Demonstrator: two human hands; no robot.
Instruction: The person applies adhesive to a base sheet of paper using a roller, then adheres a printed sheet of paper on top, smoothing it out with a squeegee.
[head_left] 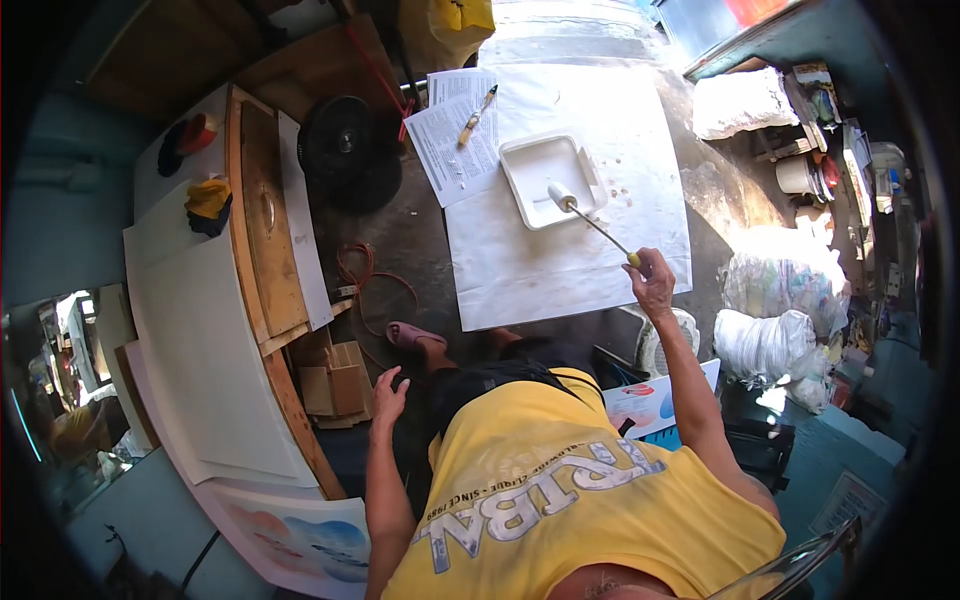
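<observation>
"What does the right hand point(654, 284) have, from where you sit?"

"I see it closed around the handle end of a paint roller point(563, 196), thumb and fingers pinching it. The rod slants away from the hand to a white sleeve."

"And where's the sleeve?"

"Within the outline of the white tray point(535, 165), by the side nearer that hand. I can't tell from up here whether it touches the bottom."

"What's under the tray?"

"A large white sheet point(560, 275) spread on the floor. I can make out small pale bits scattered just right of the tray."

"Left hand point(388, 402)?"

"It's holding nothing I can see. Fingers loosely bent, out in the air beside the dark shorts point(470, 385), nearest the cardboard boxes point(335, 385) in my view."

"Anything else on the sheet?"

"Printed papers point(440, 150) overlap its far left corner, and a paintbrush point(469, 130) lies across them, bristles toward me. Left of those I've got a black fan point(340, 140) beside the wooden cabinet point(262, 215), with an orange cord point(375, 274) curled on the floor, nearer the person."
</observation>
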